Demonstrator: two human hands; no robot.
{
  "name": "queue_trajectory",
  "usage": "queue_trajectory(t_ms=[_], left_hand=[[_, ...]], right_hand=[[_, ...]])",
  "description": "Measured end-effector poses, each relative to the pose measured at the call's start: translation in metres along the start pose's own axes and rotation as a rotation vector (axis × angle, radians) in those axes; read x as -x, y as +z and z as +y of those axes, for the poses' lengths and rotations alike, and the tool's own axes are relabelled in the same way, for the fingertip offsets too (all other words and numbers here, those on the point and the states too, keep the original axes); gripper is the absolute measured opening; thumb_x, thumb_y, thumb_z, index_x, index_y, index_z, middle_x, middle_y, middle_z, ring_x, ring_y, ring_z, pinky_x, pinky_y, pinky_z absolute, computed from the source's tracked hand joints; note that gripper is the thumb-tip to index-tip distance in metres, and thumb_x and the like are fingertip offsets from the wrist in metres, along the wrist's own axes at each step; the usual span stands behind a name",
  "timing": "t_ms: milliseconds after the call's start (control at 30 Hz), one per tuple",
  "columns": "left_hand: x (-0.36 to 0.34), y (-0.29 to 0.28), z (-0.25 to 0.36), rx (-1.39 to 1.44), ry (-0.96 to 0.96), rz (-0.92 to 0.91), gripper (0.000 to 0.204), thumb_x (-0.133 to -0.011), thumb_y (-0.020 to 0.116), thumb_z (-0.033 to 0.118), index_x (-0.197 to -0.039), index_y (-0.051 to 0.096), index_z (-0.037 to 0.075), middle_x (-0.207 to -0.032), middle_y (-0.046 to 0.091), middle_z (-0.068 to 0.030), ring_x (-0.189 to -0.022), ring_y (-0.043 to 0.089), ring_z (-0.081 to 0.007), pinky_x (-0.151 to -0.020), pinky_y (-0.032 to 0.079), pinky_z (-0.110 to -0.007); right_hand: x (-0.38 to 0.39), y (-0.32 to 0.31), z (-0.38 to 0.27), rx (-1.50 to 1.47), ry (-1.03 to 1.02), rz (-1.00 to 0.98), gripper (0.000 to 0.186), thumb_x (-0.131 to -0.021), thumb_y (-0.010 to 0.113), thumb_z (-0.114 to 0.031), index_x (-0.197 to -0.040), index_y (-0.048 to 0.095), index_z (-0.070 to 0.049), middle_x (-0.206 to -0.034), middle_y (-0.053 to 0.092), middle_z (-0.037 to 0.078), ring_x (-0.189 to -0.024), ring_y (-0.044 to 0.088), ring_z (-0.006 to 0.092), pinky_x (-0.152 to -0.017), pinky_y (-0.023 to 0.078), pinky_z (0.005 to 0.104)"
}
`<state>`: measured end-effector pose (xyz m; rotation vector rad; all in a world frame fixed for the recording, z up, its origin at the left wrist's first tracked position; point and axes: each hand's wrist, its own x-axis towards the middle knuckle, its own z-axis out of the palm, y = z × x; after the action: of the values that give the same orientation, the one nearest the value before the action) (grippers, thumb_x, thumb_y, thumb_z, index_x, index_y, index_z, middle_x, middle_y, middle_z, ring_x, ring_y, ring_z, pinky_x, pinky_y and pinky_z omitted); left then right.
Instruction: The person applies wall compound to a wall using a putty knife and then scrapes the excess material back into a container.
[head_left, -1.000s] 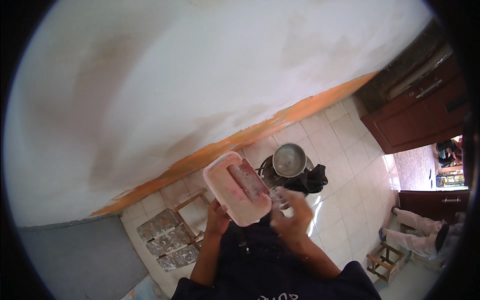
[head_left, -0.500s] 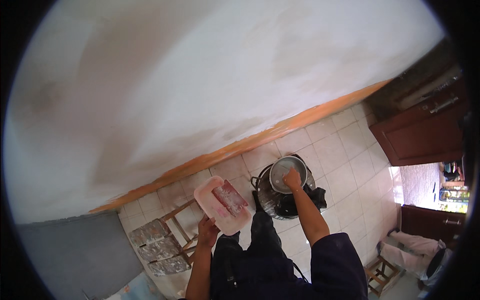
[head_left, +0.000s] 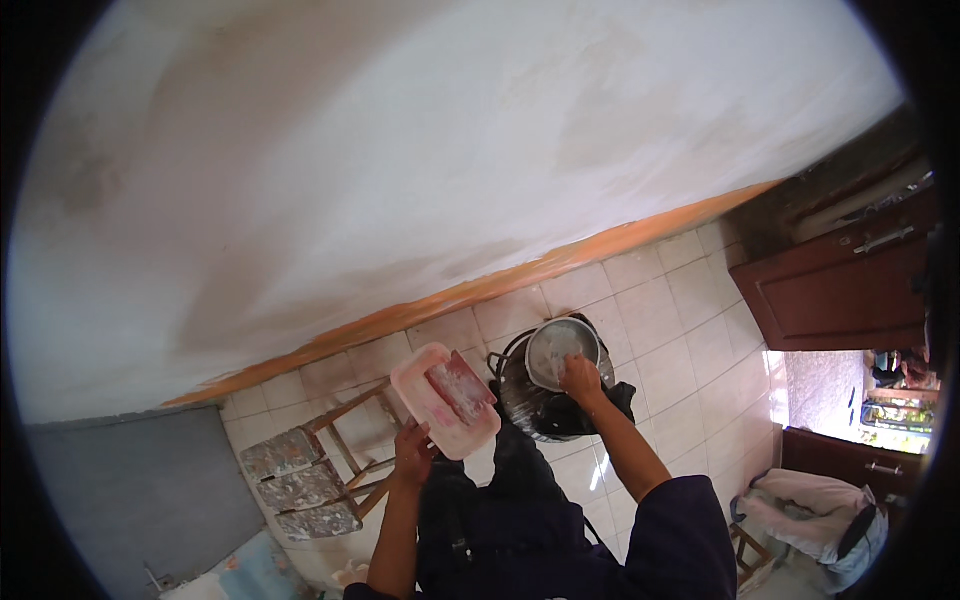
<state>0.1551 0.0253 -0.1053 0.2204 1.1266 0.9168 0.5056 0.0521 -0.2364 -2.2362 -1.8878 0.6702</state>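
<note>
My left hand (head_left: 414, 458) grips the near left edge of a shallow pink plastic tub (head_left: 455, 442). Inside the tub lies a dark red flat spreader (head_left: 462, 388), smeared with white paste. To its right, a round grey metal basin (head_left: 547, 343) sits on top of a black, paste-splashed drum (head_left: 527, 400). My right hand (head_left: 580, 378) is at the basin's near right rim, its fingers curled and closed. What the fingers hold, if anything, is too small to make out. Pale whitish matter shows inside the basin.
A paint-splashed wooden step stool (head_left: 305, 480) stands at left. Ahead rises a patchy white wall (head_left: 400, 170) with an orange lower band (head_left: 480, 291). A brown door (head_left: 840, 270) is at right, above pale cloth (head_left: 810, 505) beside a wooden stool (head_left: 748, 555).
My right hand has drawn back from inside the basin to its near right rim, and its fingers have curled. The left hand still holds the tub. The pale cloth at right has changed shape.
</note>
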Motion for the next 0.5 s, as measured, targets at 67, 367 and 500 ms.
queue_trajectory(t_ms=[67, 367, 500], left_hand=[[-0.005, -0.001, -0.002, -0.06, -0.002, -0.011, 0.043, -0.082, 0.06, 0.016, -0.122, 0.048, 0.005, -0.107, 0.06, -0.0066, -0.09, 0.062, -0.021, -0.073, 0.054, -0.037], [-0.009, 0.016, 0.001, -0.093, 0.014, -0.011, 0.044, -0.083, 0.058, 0.011, -0.125, 0.047, 0.002, -0.111, 0.059, -0.0077, -0.095, 0.062, -0.0213, -0.078, 0.055, -0.039], [-0.003, 0.018, 0.002, -0.16, 0.035, 0.001, 0.056, -0.08, 0.064, 0.023, -0.127, 0.044, 0.0, -0.113, 0.058, -0.0119, -0.099, 0.06, -0.0262, -0.082, 0.051, -0.041]], right_hand=[[-0.002, -0.003, 0.006, 0.039, 0.0, -0.077, 0.018, -0.075, 0.059, -0.017, -0.08, 0.062, -0.001, -0.081, 0.062, 0.023, -0.074, 0.063, 0.0389, -0.066, 0.052, 0.047], [-0.02, -0.023, 0.004, 0.298, -0.126, -0.377, 0.012, -0.069, 0.063, -0.014, -0.074, 0.07, -0.005, -0.077, 0.066, 0.019, -0.076, 0.066, 0.0328, -0.067, 0.054, 0.0422], [-0.023, -0.022, 0.003, 0.335, -0.177, -0.381, 0.011, -0.069, 0.063, -0.013, -0.075, 0.07, -0.006, -0.077, 0.066, 0.018, -0.075, 0.067, 0.0322, -0.066, 0.054, 0.0412]])
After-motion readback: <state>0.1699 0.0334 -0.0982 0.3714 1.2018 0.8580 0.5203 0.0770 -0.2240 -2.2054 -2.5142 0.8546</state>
